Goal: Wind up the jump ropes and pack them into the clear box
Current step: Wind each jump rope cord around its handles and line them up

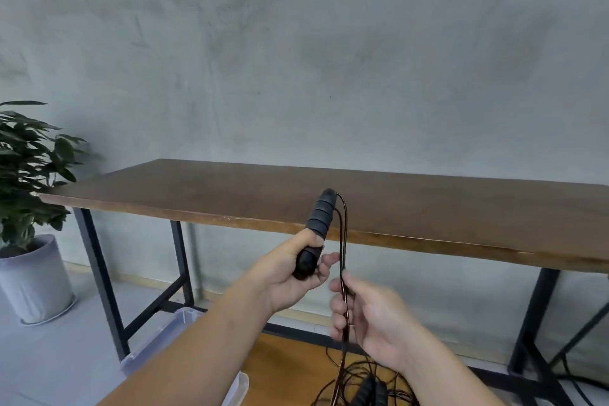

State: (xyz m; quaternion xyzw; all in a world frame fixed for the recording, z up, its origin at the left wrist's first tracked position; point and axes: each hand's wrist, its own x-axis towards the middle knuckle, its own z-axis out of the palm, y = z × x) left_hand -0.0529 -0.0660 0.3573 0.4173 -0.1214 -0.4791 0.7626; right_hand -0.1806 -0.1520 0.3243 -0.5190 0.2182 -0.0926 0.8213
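My left hand (298, 269) grips a black ribbed jump rope handle (319, 221), held upright in front of the table edge. A thin dark rope (342, 241) runs from the handle's top down in two strands. My right hand (365, 313) pinches those strands just below and to the right of the left hand. Below, a tangle of dark rope (359, 379) with another black handle (369, 389) lies on an orange surface. The clear box (174, 330) sits on the floor at lower left, partly hidden by my left forearm.
A long brown wooden table (428, 204) on black metal legs stands against a grey wall. A potted plant (29, 280) in a grey pot is at the far left. Grey floor lies between the pot and the box.
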